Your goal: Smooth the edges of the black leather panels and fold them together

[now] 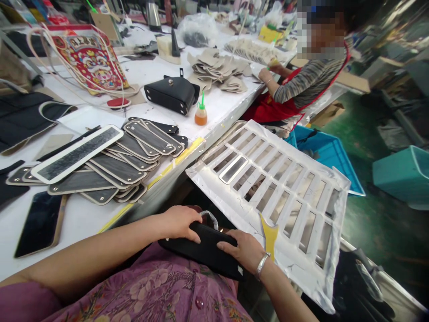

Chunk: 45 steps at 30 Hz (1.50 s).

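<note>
Against my lap I have a long black bag (pixel 208 246), much of its body hidden below its upper face. My left hand (pixel 182 223) grips its left end, thumb on top and fingers over the far edge. Towards the other end, my right hand (pixel 241 250) is closed on it with the thumb pressed on the upper face. A pale loop (pixel 210 219) shows just behind the bag between my hands. Left of my hands, on the table, lies a pile of dark panels (pixel 114 167) with light edges and corner rivets. A white-framed strip (pixel 78 154) rests on top.
A white slotted rack (pixel 278 197) slopes beside my right hand. On the table (pixel 80 228) are a phone (pixel 40 221), another black bag (pixel 172 94), a glue bottle (pixel 201 114) and stacked beige pieces (pixel 217 67). A co-worker (pixel 301 85) sits beyond, near blue bins (pixel 328 152).
</note>
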Available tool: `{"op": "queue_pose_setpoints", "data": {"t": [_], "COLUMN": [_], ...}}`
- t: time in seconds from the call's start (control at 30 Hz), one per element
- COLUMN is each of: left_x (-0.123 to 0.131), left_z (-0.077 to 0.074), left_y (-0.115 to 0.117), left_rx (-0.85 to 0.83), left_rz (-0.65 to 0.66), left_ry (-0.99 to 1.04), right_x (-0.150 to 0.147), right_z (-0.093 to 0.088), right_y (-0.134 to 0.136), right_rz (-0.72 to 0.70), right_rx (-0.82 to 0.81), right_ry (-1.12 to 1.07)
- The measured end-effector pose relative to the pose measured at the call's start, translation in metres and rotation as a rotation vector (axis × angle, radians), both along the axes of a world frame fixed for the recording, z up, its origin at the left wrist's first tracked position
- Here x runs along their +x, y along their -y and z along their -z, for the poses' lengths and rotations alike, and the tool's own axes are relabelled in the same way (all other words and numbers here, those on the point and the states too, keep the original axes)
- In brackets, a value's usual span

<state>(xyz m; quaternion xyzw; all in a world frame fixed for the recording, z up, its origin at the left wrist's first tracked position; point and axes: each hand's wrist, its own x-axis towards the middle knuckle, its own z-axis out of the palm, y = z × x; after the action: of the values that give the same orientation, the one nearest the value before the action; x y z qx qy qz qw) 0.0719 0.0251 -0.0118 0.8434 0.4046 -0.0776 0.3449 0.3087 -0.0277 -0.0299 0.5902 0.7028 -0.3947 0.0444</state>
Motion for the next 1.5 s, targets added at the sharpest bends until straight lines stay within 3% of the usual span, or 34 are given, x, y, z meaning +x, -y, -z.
{"op": "queue_pose_setpoints", "data": {"t": [0.1,0.23,0.43,0.7,0.83,1.1,1.27,1.4,1.5], "left_x": [-0.029,-0.057,-0.07,-0.091,-0.088,-0.08,-0.077,-0.083,-0.091], "left_z": [-0.002,0.004,0.013,0.032,0.035,0.031,0.024,0.027,0.032], "left_y": [-0.009,-0.007,0.009,0.03,0.038,0.052,0.059,0.059,0.063], "left_rx": [-0.08,-0.227,-0.179,-0.485,-0.416,-0.241,-0.142,-0.345,-0.528], "left_rz": [-0.085,-0.152,-0.257,-0.444,-0.512,-0.502,-0.488,-0.447,-0.426], "left_ry": [-0.005,0.174,0.294,0.637,0.706,0.668,0.611,0.645,0.768], "right_x": [-0.004,-0.024,-0.069,-0.113,-0.121,-0.122,-0.084,-0.043,-0.041], "right_z": [-0.002,-0.002,0.002,0.008,0.01,0.006,-0.006,-0.008,-0.007], "right_y": [-0.005,-0.013,-0.026,-0.032,-0.036,-0.025,0.003,0.018,0.024], "right_rz": [-0.022,-0.089,-0.152,-0.215,-0.258,-0.273,-0.246,-0.183,-0.159], "right_rx": [-0.006,0.039,0.035,0.114,0.152,0.228,0.345,0.26,0.252], "right_ry": [0.018,0.009,-0.075,-0.068,0.003,0.058,0.109,0.199,0.184]}}
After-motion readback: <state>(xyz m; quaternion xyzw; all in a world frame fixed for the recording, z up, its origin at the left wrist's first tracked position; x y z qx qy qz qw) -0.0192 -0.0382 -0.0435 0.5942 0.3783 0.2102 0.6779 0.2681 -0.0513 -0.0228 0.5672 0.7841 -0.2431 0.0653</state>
